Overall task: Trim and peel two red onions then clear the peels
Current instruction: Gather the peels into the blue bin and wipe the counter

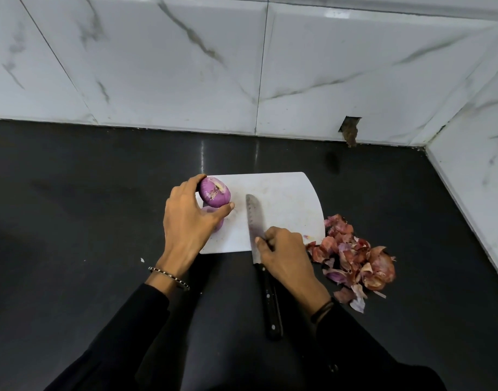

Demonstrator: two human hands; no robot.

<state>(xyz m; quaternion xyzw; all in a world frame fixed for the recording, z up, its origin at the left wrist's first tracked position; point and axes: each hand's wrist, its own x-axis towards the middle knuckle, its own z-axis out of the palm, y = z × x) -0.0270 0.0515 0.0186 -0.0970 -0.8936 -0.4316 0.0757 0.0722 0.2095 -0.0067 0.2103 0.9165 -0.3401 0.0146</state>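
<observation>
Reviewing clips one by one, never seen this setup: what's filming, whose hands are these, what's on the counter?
No robot: a person wears one head camera looking down at their own hands. The left hand grips a peeled red onion over a white cutting board; a second onion lies partly hidden under that hand. The right hand rests on a knife lying across the board's near edge; whether it grips is unclear. Onion peels are piled on the dark counter right of the board.
</observation>
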